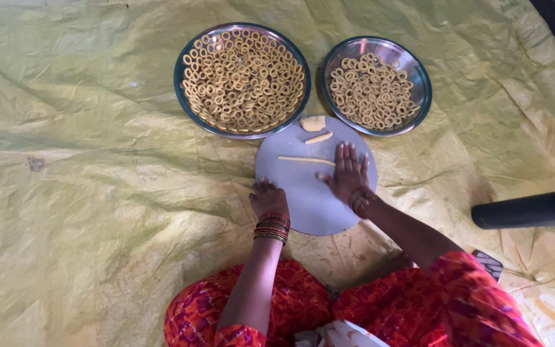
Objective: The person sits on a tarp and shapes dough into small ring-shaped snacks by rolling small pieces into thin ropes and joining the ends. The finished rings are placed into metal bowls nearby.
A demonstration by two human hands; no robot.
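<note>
Sheet (pixel 85 193): yellow, lying crinkled under everything.
Left hand (pixel 268 198): resting on the board (pixel 309 199) edge, fingers curled; grip state unclear.
Big plate (pixel 242 78): sitting full of dough rings.
Dough strip (pixel 303 160): lying mid-board.
Right hand (pixel 348 172): pressing flat, fingers spread, at the strip's end.
Small plate (pixel 375 85): holding rings.
</note>
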